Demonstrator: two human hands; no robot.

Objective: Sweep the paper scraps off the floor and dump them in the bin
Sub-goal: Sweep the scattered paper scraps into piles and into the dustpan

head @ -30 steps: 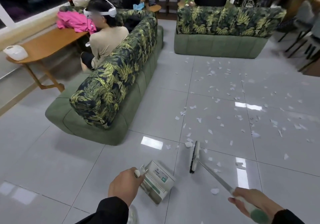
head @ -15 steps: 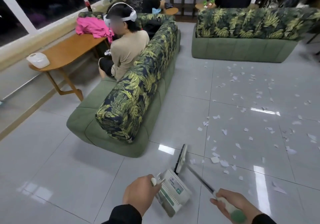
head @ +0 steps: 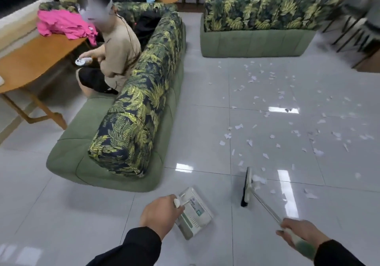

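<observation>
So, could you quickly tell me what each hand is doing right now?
Left hand: grips the dustpan handle.
Right hand: grips the broom handle.

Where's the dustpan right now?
In the head view the dustpan is low and centre, held by its handle in the left hand, on the tiles just in front of the near sofa, left of the broom head.
</observation>
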